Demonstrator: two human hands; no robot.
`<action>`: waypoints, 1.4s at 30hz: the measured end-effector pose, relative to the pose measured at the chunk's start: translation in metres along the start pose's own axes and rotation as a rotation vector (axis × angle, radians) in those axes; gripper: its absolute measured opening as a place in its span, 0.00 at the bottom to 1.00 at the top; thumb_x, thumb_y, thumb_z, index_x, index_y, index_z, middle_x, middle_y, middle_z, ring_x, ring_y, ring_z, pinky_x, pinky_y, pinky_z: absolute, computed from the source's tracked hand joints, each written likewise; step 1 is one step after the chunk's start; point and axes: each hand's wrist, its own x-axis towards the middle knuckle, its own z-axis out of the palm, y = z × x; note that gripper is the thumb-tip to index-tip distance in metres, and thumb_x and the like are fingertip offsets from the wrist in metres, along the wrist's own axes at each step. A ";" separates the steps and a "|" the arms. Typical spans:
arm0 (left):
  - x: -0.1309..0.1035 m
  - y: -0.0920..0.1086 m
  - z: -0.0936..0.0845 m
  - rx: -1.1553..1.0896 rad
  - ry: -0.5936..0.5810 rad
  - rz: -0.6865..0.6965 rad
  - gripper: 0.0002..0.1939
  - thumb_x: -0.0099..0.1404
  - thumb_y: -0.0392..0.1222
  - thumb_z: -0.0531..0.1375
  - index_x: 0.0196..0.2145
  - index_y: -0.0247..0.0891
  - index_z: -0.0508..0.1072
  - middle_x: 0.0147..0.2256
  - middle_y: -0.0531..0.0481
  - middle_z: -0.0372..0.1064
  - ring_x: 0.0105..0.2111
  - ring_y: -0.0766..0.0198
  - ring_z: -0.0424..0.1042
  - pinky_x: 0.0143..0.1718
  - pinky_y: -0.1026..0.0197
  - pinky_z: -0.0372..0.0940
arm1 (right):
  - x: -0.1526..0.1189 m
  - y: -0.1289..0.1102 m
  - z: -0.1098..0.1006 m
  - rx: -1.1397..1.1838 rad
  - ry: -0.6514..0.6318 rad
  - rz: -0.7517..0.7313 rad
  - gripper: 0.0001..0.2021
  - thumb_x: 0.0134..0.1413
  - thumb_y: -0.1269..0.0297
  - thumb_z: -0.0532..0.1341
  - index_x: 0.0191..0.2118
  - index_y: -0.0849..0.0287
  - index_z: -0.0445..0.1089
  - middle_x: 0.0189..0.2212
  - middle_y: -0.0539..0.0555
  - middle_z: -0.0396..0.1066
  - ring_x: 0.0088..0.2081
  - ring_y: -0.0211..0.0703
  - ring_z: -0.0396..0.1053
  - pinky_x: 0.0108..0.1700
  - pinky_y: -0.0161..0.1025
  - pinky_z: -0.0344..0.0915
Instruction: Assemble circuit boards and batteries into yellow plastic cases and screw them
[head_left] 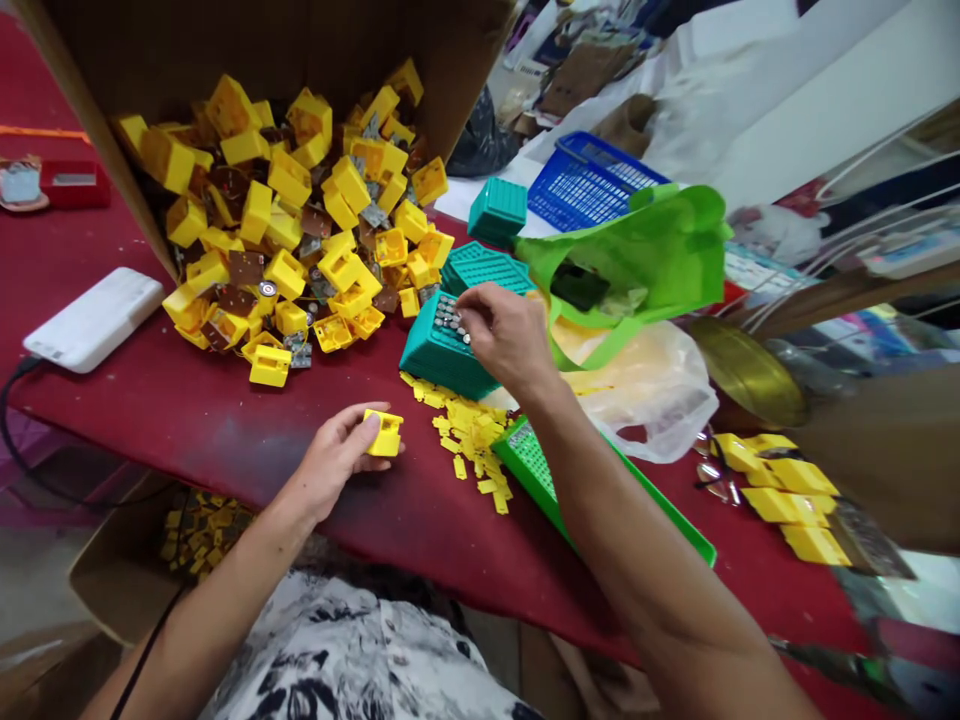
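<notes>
My left hand (341,455) holds a small yellow plastic housing (385,436) over the front of the table, its hollow side showing. At the top of a stack of teal trays (439,358), my right hand (510,335) has its fingers pinched together among small silver button cells (448,316). Whether a cell is between those fingertips is hidden. Flat yellow plastic pieces (469,432) lie in a loose pile in front of the stack. Under my right forearm is a long green tray (536,465) with a grid of holes, partly covered.
A cardboard box (82,80) on its side spills yellow housings (289,275) with circuit parts. A white power bank (94,318) lies left. Behind the trays are a green bag (652,250) and a blue basket (592,180). Glasses (716,475) and more yellow blocks (787,490) are right.
</notes>
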 end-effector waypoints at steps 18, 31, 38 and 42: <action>-0.001 0.006 -0.003 -0.154 0.073 0.101 0.22 0.58 0.47 0.71 0.50 0.38 0.79 0.46 0.45 0.78 0.41 0.62 0.77 0.43 0.60 0.73 | -0.014 -0.055 -0.008 0.127 -0.092 0.188 0.08 0.60 0.69 0.56 0.34 0.62 0.73 0.33 0.58 0.73 0.36 0.44 0.69 0.41 0.41 0.66; -0.014 -0.012 0.002 -0.024 0.078 0.152 0.25 0.57 0.51 0.71 0.50 0.37 0.76 0.47 0.45 0.77 0.42 0.63 0.75 0.42 0.63 0.71 | -0.094 -0.109 0.009 0.701 -0.154 0.294 0.09 0.51 0.61 0.61 0.29 0.60 0.75 0.27 0.52 0.73 0.29 0.38 0.67 0.33 0.37 0.62; -0.016 -0.019 0.005 0.013 0.104 0.146 0.25 0.58 0.52 0.71 0.49 0.37 0.77 0.46 0.45 0.77 0.42 0.63 0.74 0.41 0.62 0.72 | -0.107 -0.103 0.000 0.542 -0.065 0.233 0.10 0.56 0.63 0.61 0.32 0.58 0.80 0.30 0.55 0.76 0.32 0.42 0.70 0.38 0.41 0.65; -0.014 -0.022 0.006 -0.033 0.093 0.134 0.26 0.54 0.53 0.73 0.47 0.38 0.78 0.43 0.48 0.77 0.38 0.65 0.75 0.37 0.64 0.73 | -0.110 -0.091 -0.008 0.915 -0.238 0.440 0.10 0.53 0.59 0.64 0.31 0.59 0.80 0.26 0.53 0.75 0.26 0.38 0.70 0.31 0.37 0.67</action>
